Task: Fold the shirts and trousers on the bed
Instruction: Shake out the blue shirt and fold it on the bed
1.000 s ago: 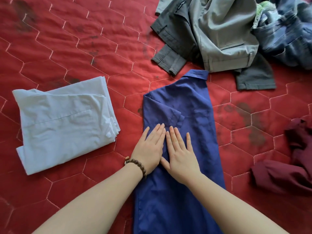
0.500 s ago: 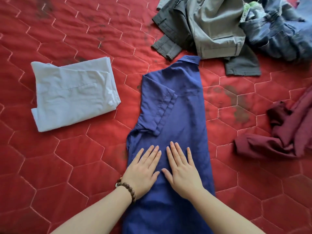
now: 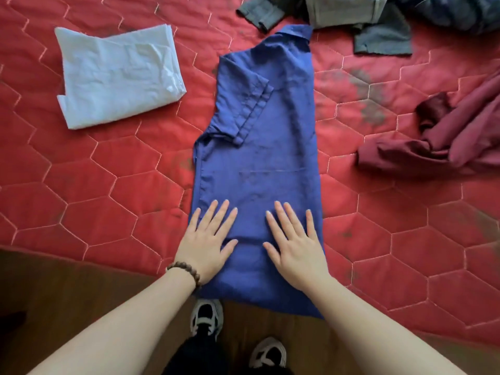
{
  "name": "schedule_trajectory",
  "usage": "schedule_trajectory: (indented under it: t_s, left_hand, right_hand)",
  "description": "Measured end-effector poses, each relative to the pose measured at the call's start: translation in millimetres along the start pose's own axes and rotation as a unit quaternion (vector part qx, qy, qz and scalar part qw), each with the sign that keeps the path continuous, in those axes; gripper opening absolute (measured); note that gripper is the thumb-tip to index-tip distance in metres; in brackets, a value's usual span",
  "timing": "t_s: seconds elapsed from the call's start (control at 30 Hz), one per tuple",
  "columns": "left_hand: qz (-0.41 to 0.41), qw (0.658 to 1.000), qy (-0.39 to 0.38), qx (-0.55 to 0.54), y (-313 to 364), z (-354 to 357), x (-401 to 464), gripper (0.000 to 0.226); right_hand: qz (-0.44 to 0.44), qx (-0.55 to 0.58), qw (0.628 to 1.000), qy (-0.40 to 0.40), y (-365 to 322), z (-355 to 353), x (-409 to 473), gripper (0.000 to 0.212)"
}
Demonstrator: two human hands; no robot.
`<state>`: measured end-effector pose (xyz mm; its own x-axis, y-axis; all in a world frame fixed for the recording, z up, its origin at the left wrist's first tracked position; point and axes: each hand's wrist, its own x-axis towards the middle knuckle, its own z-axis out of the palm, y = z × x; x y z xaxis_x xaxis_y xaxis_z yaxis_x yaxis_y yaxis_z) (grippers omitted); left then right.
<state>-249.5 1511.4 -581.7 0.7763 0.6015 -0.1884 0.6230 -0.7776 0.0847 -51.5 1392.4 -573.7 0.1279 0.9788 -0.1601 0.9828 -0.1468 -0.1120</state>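
Blue shirt [image 3: 259,169]: centre of frame on the red quilt [image 3: 81,185], folded into a long strip, collar toward top, left sleeve folded across the front, hem hanging just over the bed edge.
White shirt [image 3: 116,77]: upper left, folded into a rectangle, apart from the blue one.
Maroon garment [image 3: 443,142]: right edge, crumpled.
Grey trousers [image 3: 351,20]: top of frame, unfolded heap touching the blue collar.
Left hand [image 3: 208,244]: flat on lower shirt, fingers straight and spread, gripping nothing; bead bracelet [image 3: 186,270] on wrist.
Right hand [image 3: 295,247]: flat beside it, fingers spread, gripping nothing.
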Motion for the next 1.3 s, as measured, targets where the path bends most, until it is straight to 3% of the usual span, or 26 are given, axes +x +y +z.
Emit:
schedule_trajectory:
  t_s: [0.23,0.37,0.47,0.57,0.67,0.8,0.9,1.03,1.17,1.3]
  left_hand:
    - [-0.01,1.0,0.013,0.018,-22.5,0.0,-9.4,0.063]
    - [0.075,0.996,0.013,0.041,-34.7,11.4,-46.2,0.061]
    - [0.085,0.995,0.004,0.058,-38.3,14.9,-54.3,0.063]
    - [0.069,0.995,0.026,0.061,-40.2,0.5,-56.6,0.059]
    - [0.161,0.983,0.059,0.065,-57.4,-4.4,-79.7,0.069]
    - [0.286,0.952,0.041,0.103,-67.6,0.8,-101.6,0.072]
    - [0.281,0.954,0.048,0.097,-60.1,16.1,-104.4,0.07]
    - [0.216,0.97,0.085,0.076,-43.6,24.8,-103.6,0.062]
    - [0.187,0.972,0.125,0.068,-27.8,22.9,-101.1,0.047]
    - [0.163,0.977,0.133,0.024,-23.7,13.5,-95.9,0.043]
  right_hand:
    - [0.048,-0.015,0.999,0.013,34.2,-8.1,-31.5,0.062]
    - [-0.022,-0.031,0.999,-0.036,37.9,1.0,-62.9,0.061]
    - [-0.001,-0.044,0.996,-0.076,36.4,5.7,-65.1,0.061]
    - [-0.014,-0.043,0.997,-0.067,37.7,-8.8,-70.3,0.059]
    - [-0.081,-0.029,0.995,-0.039,52.1,-23.6,-94.9,0.057]
    - [-0.173,-0.053,0.98,-0.082,74.6,-24.1,-128.1,0.081]
    - [-0.2,-0.097,0.971,-0.084,71.1,-15.1,-132.5,0.093]
    - [-0.193,-0.094,0.977,-0.001,50.3,0.2,-126.9,0.072]
    - [-0.164,-0.09,0.982,0.031,37.6,5.4,-124.2,0.066]
    - [-0.158,-0.028,0.986,0.053,39.6,-6.9,-110.8,0.029]
